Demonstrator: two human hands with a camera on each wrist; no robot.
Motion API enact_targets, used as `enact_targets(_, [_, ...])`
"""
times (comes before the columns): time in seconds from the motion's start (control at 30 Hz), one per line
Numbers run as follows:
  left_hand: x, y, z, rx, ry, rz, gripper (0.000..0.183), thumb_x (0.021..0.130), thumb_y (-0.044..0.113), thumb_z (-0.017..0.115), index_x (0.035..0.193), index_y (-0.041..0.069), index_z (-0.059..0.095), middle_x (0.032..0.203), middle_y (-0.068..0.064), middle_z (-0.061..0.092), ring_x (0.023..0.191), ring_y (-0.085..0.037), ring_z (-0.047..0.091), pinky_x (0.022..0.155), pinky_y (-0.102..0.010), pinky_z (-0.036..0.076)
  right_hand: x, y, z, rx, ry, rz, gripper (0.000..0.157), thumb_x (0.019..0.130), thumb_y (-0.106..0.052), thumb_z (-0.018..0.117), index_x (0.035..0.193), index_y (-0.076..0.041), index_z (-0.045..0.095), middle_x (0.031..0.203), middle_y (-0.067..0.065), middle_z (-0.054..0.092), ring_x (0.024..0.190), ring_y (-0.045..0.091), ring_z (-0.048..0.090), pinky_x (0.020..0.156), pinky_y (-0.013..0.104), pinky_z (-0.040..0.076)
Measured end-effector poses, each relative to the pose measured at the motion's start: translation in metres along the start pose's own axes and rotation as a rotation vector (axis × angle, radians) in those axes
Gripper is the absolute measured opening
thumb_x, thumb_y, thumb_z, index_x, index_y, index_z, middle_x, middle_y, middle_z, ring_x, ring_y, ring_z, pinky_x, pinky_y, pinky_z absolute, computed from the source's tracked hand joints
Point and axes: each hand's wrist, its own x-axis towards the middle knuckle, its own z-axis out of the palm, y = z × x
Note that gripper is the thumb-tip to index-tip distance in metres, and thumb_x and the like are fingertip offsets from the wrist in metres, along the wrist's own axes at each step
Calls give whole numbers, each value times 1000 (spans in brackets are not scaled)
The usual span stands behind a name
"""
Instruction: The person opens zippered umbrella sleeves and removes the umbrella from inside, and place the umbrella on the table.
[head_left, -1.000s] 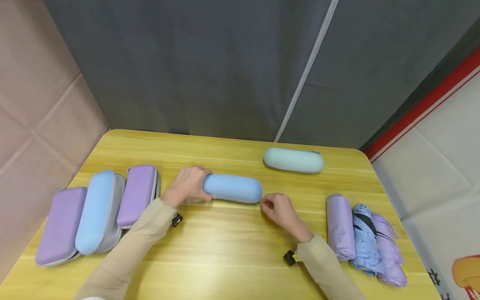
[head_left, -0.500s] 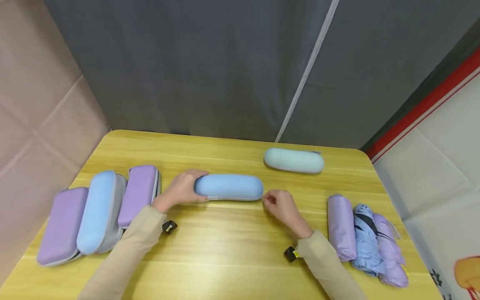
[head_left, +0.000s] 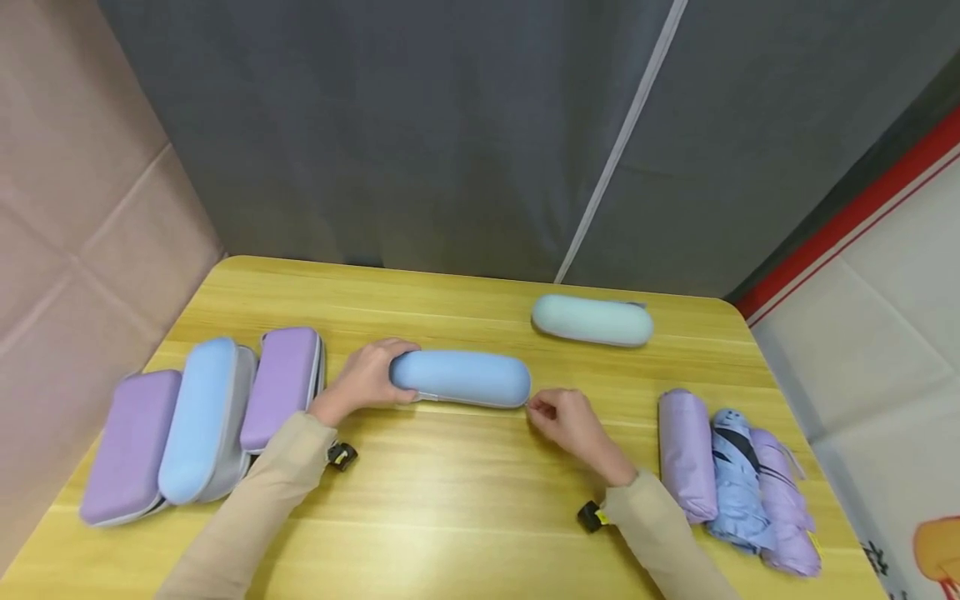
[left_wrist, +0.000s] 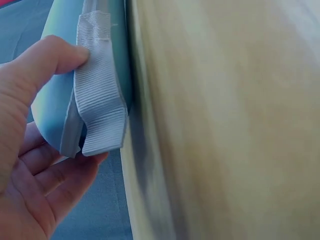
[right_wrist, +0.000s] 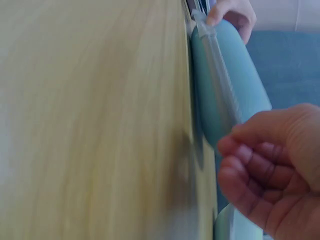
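Observation:
A light-blue rounded hard case (head_left: 465, 377) with a grey zip lies lengthwise mid-table. My left hand (head_left: 375, 373) grips its left end. In the left wrist view, the thumb presses a grey ribbed fabric tab (left_wrist: 100, 85) on the zip side, while the other fingers reach round the far side. At the opposite end, my right hand (head_left: 566, 421) has thumb and index finger pinched together right at the zip line (right_wrist: 225, 90). The small zip pull there is hidden between those fingertips; the remaining fingers curl loosely inward.
Behind and to the right lies a mint-green case (head_left: 592, 320). Two purple cases (head_left: 135, 442) (head_left: 283, 383) flank a larger blue case (head_left: 198, 417) on the left. Folded umbrellas, two purple (head_left: 686, 454) (head_left: 783, 500) and one blue (head_left: 735, 479), lie at the right. A dark curtain (head_left: 375, 133) hangs behind the table.
My left hand has slid left to the blue case's end, uncovering more of the case. The right hand stays pinched at the other end, nearly unmoved.

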Motion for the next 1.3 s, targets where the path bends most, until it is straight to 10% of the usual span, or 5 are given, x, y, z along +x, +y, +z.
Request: enact_targets(1.3, [7,2,6,32,44,18,68,59,33,83,116,0,63,112,-16,65,96,-33,63,80,-45,52,18,-17,17,-126,13,-27,8,79,-3,71,71,-6,69,65,0,64,55,5,51,53,19,44])
